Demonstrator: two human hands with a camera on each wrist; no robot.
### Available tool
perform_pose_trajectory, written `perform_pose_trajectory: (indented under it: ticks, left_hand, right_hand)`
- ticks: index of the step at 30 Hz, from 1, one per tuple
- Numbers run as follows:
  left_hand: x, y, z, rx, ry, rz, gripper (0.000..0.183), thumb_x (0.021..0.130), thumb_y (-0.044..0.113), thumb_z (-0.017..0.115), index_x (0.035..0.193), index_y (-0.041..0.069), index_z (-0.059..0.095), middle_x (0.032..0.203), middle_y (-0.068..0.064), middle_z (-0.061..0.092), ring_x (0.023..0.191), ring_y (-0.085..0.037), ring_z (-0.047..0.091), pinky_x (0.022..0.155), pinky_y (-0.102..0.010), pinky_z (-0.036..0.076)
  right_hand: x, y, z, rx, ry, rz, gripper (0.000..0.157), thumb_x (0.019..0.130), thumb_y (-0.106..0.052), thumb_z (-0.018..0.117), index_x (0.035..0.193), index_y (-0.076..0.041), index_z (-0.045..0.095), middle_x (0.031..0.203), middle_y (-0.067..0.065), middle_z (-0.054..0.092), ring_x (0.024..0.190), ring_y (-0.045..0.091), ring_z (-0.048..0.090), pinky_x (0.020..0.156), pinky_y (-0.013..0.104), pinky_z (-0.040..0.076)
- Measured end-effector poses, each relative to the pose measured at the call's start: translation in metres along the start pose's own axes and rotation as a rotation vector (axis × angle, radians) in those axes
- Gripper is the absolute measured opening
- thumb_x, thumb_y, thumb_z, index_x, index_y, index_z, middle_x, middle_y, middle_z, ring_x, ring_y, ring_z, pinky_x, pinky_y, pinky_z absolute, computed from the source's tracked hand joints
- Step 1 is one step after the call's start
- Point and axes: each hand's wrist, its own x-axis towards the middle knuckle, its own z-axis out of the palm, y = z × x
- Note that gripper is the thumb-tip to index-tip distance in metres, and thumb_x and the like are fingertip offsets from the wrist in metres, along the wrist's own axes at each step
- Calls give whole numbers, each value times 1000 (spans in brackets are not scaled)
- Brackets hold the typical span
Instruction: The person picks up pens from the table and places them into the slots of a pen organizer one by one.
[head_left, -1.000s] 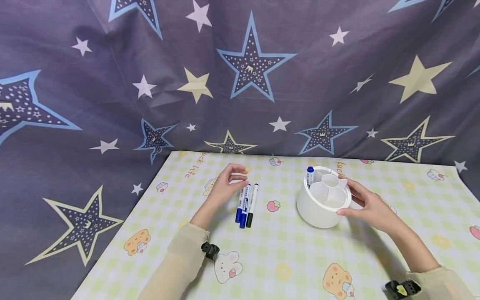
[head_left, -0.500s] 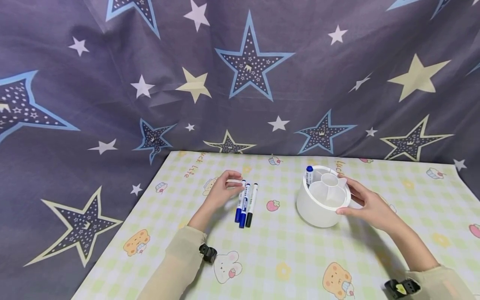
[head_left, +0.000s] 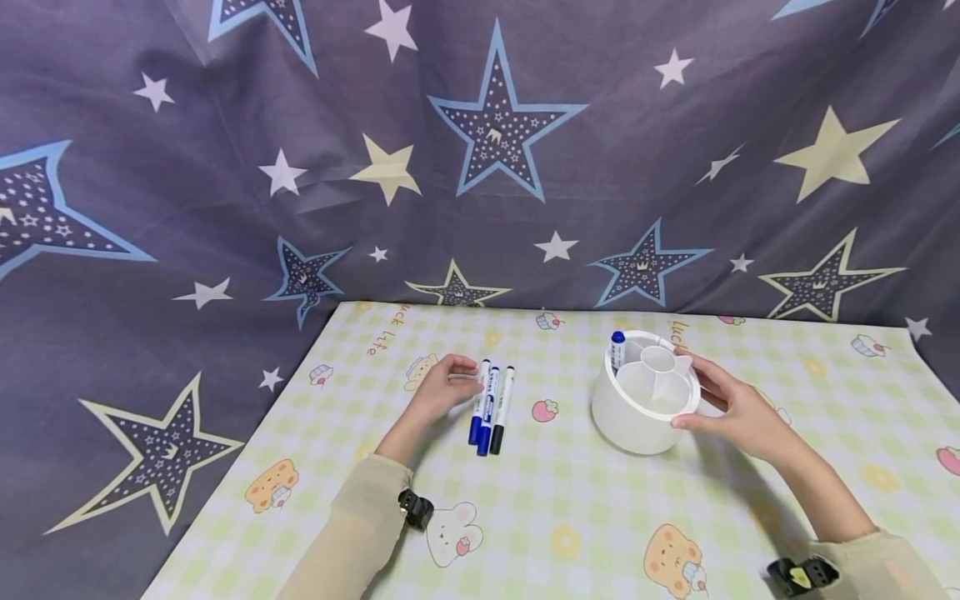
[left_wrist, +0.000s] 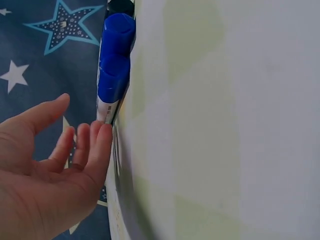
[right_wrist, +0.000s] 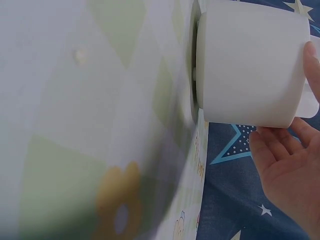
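Purplish starry curtain (head_left: 337, 100) behind checked tablecloth (head_left: 573, 483), markers (head_left: 489, 410) and holder (head_left: 637, 423).

Head cam: high, facing forward and down, wide on table (head_left: 588, 500) and curtain (head_left: 480, 229). Left wrist: close, rolled sideways, skims table toward left hand (left_wrist: 57, 185) and pens (left_wrist: 115, 75). Right wrist: likewise, at right hand (right_wrist: 290, 172) and holder (right_wrist: 252, 62). Head/left share pens; head/right share holder.

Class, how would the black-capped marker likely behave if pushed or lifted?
The black-capped marker would probably roll if pushed, as its barrel looks round, though the neighbouring blue-capped marker might block it on one side. It is likely stiff, given its straight barrel, and perhaps light, being slim.
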Motion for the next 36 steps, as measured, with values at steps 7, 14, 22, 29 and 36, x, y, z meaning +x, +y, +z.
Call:
perform_pose_trajectory:
  ticks: [7, 14, 22, 29, 36]
  left_hand:
    - [0, -3, 1, 55, 13, -100, 43, 83, 2, 74, 122, -2, 57, 119, -20, 65, 96, -25, 67, 82, -32, 62]
    - [0, 3, 6, 248, 31, -137, 36, 82, 8, 78, 113, 0, 60, 98, -12, 69, 72, -15, 65, 66, -26, 60]
    - [-2, 13, 9, 423, 14, -128, 32, 82, 15, 77, 108, 4, 62, 94, -9, 71, 66, -15, 64, 59, -23, 55]
    - [-2, 10, 5, 331, 10, -127, 30, 82, 9, 72, 111, 3, 63, 102, -12, 71, 75, -16, 66, 63, -25, 60]
    - [-2, 11, -1, 263, 41, -83, 29, 85, 9, 71, 113, 4, 64, 104, -12, 69, 72, -15, 64, 63, -26, 59]
  right_hand:
    - [0, 0, 0, -6, 2, -4, 88, 81, -10, 81, 153, -1, 33, 155, 31, 35, 119, -27, 36, 97, -3, 36]
    - [0, 1, 1, -5, 1, 2, 88, 81, -10, 81, 154, -3, 33, 155, 30, 36, 119, -27, 36, 97, -3, 36]
    - [0, 1, 0, 4, -1, -7, 88, 81, -8, 81, 154, -2, 32, 156, 29, 35, 121, -26, 37, 98, -3, 36]
    - [0, 1, 0, 7, -3, -1, 88, 81, -9, 81, 153, 2, 31, 155, 32, 34, 120, -27, 36, 97, -3, 36]
    - [0, 0, 1, 1, 2, -9, 87, 82, -10, 81, 153, 1, 32, 155, 31, 34, 121, -26, 37, 98, -3, 36]
